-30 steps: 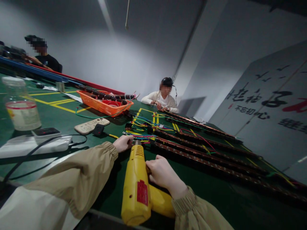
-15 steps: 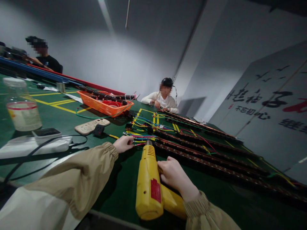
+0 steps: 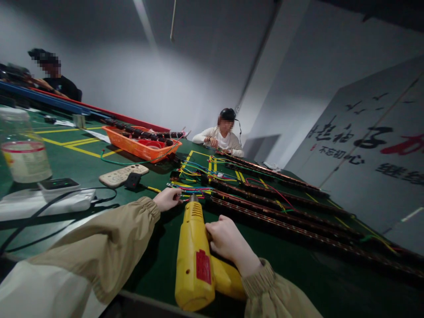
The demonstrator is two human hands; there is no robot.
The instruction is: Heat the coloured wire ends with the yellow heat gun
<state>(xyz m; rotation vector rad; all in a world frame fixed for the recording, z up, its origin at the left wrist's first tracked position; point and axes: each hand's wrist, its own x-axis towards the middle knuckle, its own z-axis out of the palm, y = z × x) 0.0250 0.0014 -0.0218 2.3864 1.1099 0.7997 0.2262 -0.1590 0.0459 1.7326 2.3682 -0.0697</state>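
Note:
My right hand [image 3: 225, 240] grips the handle of a yellow heat gun [image 3: 195, 256], whose nozzle points at a bundle of coloured wires [image 3: 194, 190] on the green table [image 3: 159, 265]. My left hand [image 3: 167, 198] is closed, pinching the wires just left of the nozzle tip. The wires run from long dark strips [image 3: 281, 216] that stretch away to the right.
An orange basket [image 3: 139, 148] of dark parts stands at the back. Nearer lie a beige remote [image 3: 123, 175], a black plug [image 3: 133, 180], a white power strip [image 3: 46, 203] and a clear jar [image 3: 23, 148]. Two other people [image 3: 222, 134] sit at the far side.
The heat gun and my right hand swung right half a second ago, then came back left. The nozzle again sits close to my left hand, which stayed on the wires.

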